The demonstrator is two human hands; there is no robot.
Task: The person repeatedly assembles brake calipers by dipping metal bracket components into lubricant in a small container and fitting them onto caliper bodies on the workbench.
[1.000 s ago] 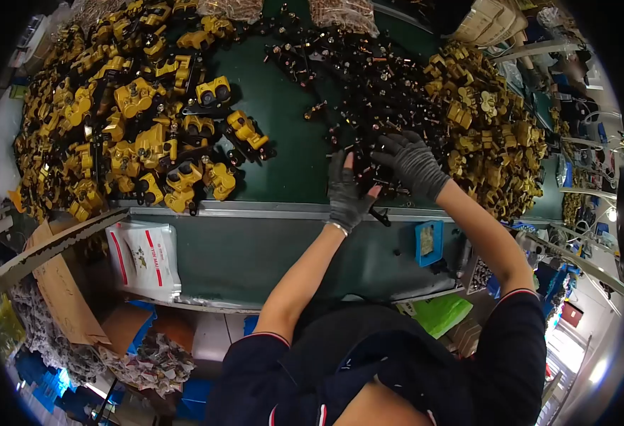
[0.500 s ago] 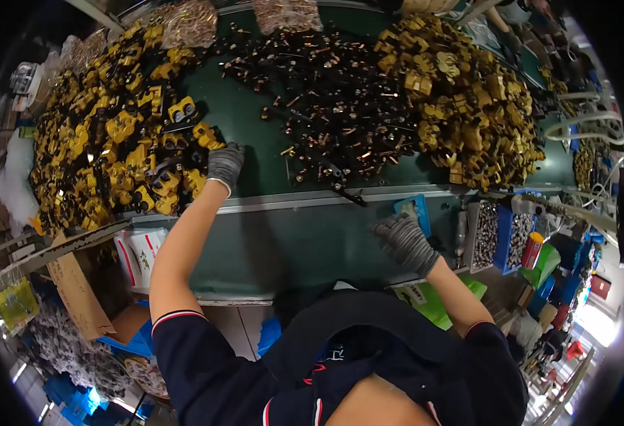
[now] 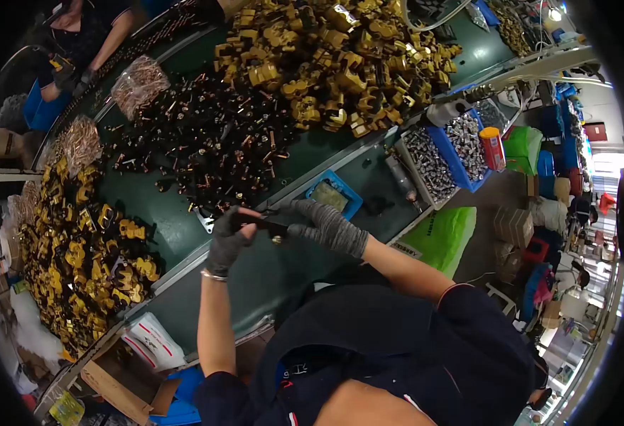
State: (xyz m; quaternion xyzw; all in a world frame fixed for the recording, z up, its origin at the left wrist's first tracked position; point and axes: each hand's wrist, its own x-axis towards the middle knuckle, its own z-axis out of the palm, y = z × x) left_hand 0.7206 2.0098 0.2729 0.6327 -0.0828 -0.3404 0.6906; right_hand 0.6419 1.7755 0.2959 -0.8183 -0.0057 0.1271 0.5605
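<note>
Pinched in the left hand [image 3: 228,245], right fingers [image 3: 320,213] at its other end, the dark part [image 3: 270,226] is off the bench [image 3: 258,285], so both hands can work it.

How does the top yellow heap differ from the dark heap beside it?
The yellow heap has chunky, blocky parts; the dark heap has slimmer pieces. The yellow heap is mostly one colour; the dark heap is flecked with copper. Both lie on the green bench.
</note>
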